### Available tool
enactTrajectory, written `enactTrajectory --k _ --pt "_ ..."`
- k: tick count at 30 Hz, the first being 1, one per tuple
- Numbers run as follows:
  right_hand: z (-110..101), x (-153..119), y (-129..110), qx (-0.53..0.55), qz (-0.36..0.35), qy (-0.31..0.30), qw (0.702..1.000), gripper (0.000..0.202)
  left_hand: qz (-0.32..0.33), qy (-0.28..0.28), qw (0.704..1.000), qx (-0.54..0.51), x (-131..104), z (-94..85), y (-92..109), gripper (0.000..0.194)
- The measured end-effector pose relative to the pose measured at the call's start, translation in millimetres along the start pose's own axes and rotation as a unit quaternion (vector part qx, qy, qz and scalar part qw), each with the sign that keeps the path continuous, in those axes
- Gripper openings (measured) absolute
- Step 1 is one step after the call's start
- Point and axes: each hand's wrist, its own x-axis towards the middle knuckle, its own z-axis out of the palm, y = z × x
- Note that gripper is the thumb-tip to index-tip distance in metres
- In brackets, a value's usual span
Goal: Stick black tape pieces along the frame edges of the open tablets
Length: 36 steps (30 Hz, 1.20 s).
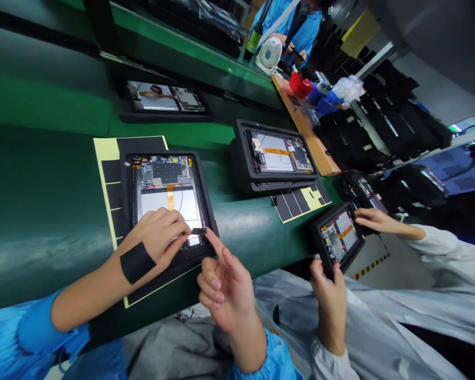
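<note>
My left hand pinches a small black adhesive strip between thumb and fingertips. The strip's other end meets the tip of the stretched index finger of my right hand; its other fingers are loosely curled and hold nothing. A black square patch sticks to the back of my left wrist. Below both hands, an opened tablet-like device lies in a black foam tray, showing a circuit board, a silver battery and an orange ribbon cable. Under the tray lies a yellow sheet with black adhesive pieces.
On the green bench, another opened device sits farther back. Stacked foam trays stand at the right, beside a second adhesive sheet. A co-worker's hands hold a device at far right. A white fan stands behind.
</note>
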Motion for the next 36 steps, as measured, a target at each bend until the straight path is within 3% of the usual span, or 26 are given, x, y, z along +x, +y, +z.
enactTrajectory --k 10,17,24,28,34,36 --pt "2 -1 4 0.016 -0.005 0.019 1.0 0.053 0.041 0.009 0.999 0.001 -7 -2.1 15 0.028" --pt "6 3 10 -0.031 -0.003 0.084 0.996 0.079 0.144 0.041 0.981 0.12 -10 -2.2 9 0.035" --pt "13 4 15 -0.066 -0.014 0.112 0.991 0.086 0.225 -0.018 0.968 0.114 -1 -12.1 -8 0.036" --pt "14 5 20 -0.068 -0.027 0.12 0.99 0.087 0.231 -0.074 0.967 0.082 9 -23.9 -14 0.035" --pt "18 7 26 -0.055 -0.044 0.144 0.987 0.088 0.266 -0.113 0.956 0.046 18 -34.1 -19 0.039" --pt "20 7 28 -0.058 -0.05 0.153 0.985 0.087 0.235 -0.116 0.965 0.021 19 -35.0 -18 0.041"
